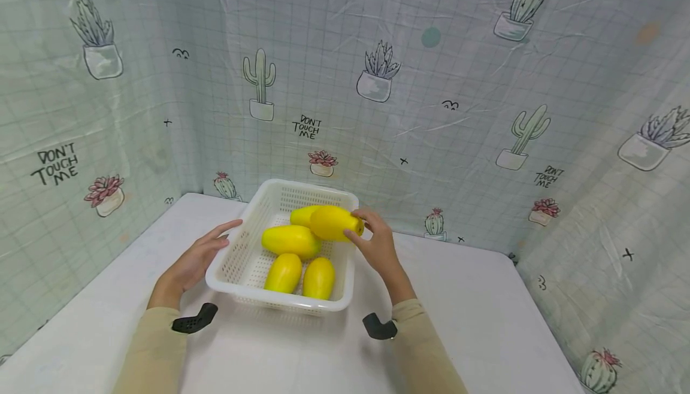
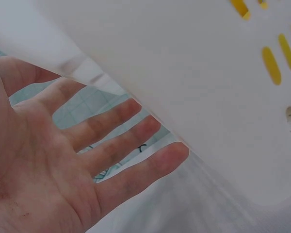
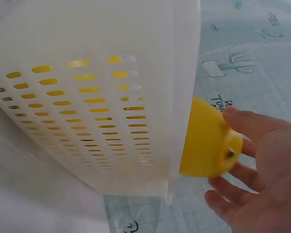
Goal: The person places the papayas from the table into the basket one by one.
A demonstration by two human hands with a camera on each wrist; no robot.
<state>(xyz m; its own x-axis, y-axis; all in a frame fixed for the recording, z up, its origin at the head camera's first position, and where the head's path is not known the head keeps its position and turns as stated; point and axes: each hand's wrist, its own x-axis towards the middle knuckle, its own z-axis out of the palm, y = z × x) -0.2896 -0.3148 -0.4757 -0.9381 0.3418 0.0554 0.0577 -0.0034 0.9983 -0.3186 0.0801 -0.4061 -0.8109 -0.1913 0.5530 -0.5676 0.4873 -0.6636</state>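
Observation:
A white plastic basket (image 1: 280, 294) with slotted walls stands on the table, with several yellow papayas in it. My right hand (image 1: 379, 246) grips one papaya (image 1: 335, 223) by its stem end, thumb and fingers around it, at the right rim. In the right wrist view that papaya (image 3: 207, 141) sticks out past the basket's rim. Beneath it and to its left lies another papaya (image 1: 302, 215), partly covered. A further papaya (image 1: 291, 242) rests at the middle left, and two lie at the front. My left hand (image 1: 195, 261) has its fingers extended, the tips against the basket's left side (image 2: 150, 73).
The white table (image 1: 458, 322) extends on both sides of the basket. A curtain (image 1: 334, 70) printed with cacti hangs behind and along the sides, close to the table's back edge. Black devices (image 1: 195, 319) sit on both wrists.

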